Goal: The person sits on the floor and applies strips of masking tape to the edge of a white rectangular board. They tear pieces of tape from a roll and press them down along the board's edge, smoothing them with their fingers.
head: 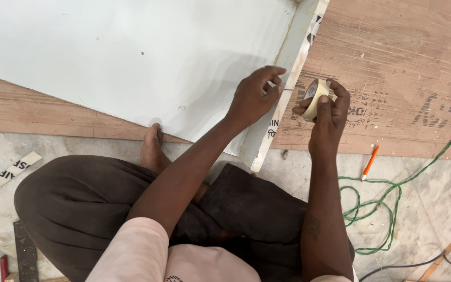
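Observation:
My right hand grips a small roll of cream masking tape, held just right of the edge of a large white laminated board. My left hand rests on that board's right edge, fingers pinched over the pale edge strip; the loose tape end at the fingertips is too small to make out. The board lies on a brown plywood sheet. I sit cross-legged in dark trousers, one bare foot touching the board's near edge.
An orange pen and a coiled green cable lie on the marble floor at right. A loose laminate strip lies at left; a steel ruler and red-handled tool sit at the lower left.

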